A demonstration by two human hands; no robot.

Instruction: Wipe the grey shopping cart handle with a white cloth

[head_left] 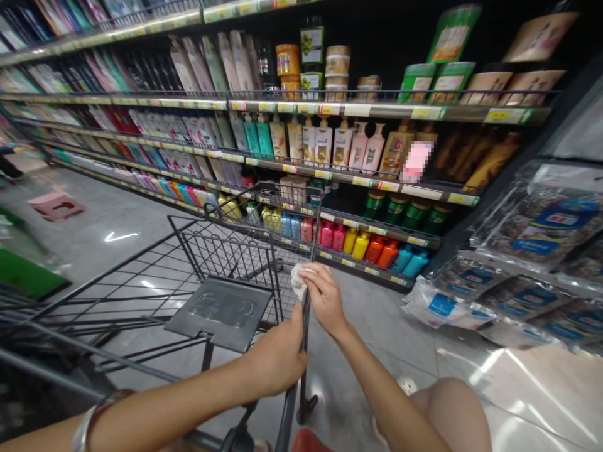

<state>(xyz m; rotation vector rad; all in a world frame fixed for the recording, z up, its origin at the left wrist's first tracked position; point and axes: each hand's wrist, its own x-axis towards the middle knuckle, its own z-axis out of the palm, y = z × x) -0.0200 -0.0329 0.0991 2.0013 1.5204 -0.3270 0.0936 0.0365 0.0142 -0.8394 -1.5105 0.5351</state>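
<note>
A dark metal shopping cart [221, 235] stands in front of me, with a grey plastic seat flap [219, 311] lying flat in it. My right hand [325, 298] pinches a crumpled white wipe [298, 281] against the cart's near side rail. It could be a tissue or a thin cloth; the material is hard to make out. Just below, my left hand [281, 355] is closed around the same rail, thumb pointing up along it. Its other fingers are mostly hidden behind the hand and the rail.
Shelves of pump bottles [325, 144], tubs and colourful small bottles [360, 245] run along the far side. Hanging plastic packets [541, 229] fill the right. A pink stool [57, 206] stands on the grey floor at left. My bent knee [447, 414] shows at lower right.
</note>
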